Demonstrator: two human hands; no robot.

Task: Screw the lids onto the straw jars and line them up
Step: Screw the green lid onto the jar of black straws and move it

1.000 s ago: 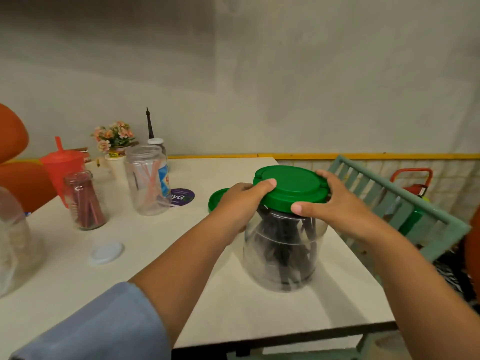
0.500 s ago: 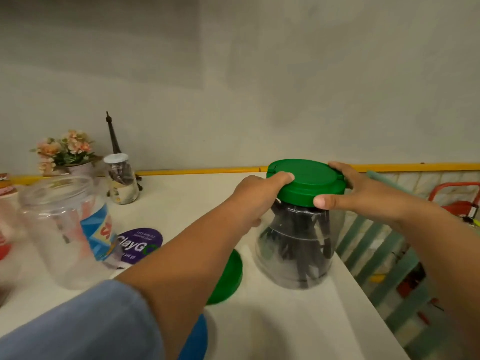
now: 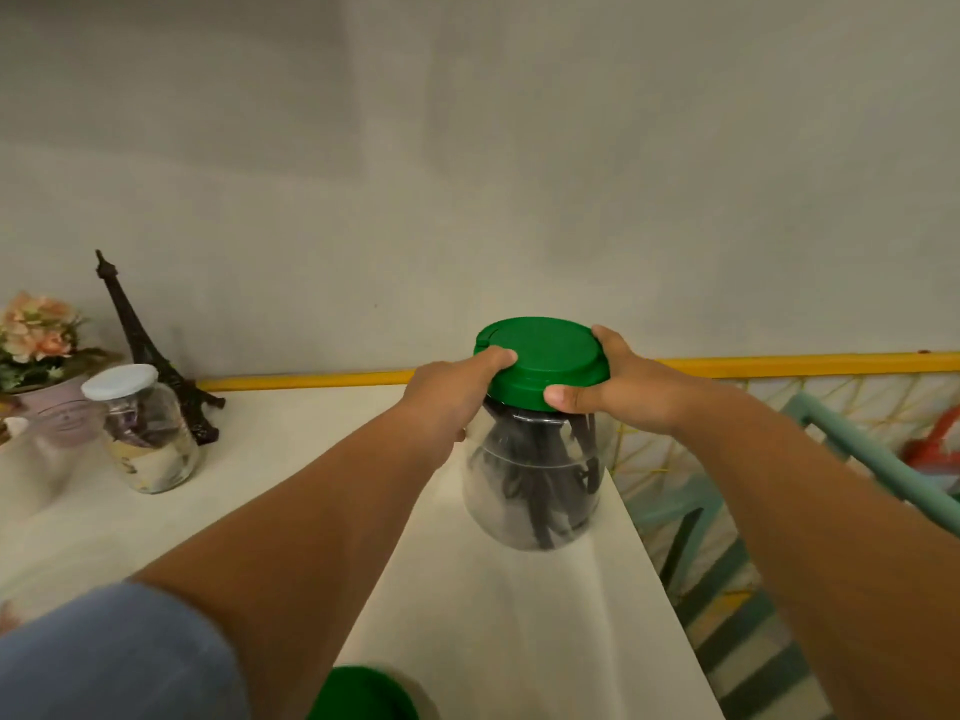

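Observation:
A clear plastic jar (image 3: 535,491) holding black straws stands on the white table (image 3: 519,615), close to its right edge and far end. A green lid (image 3: 543,358) sits on the jar's mouth. My left hand (image 3: 452,392) grips the lid's left rim, thumb on top. My right hand (image 3: 618,389) grips the right rim, thumb along the front. A second green lid (image 3: 363,693) lies loose on the table at the bottom edge of view, partly cut off.
A small glass jar with a white lid (image 3: 143,428) stands at the far left, beside a dark Eiffel Tower model (image 3: 150,350) and a flower pot (image 3: 47,381). A teal chair (image 3: 852,449) is off the table's right edge. The wall is directly behind.
The jar with both hands on its lid has moved away from me toward the wall along the right edge. The loose green lid and the left-hand jars have dropped back out of view.

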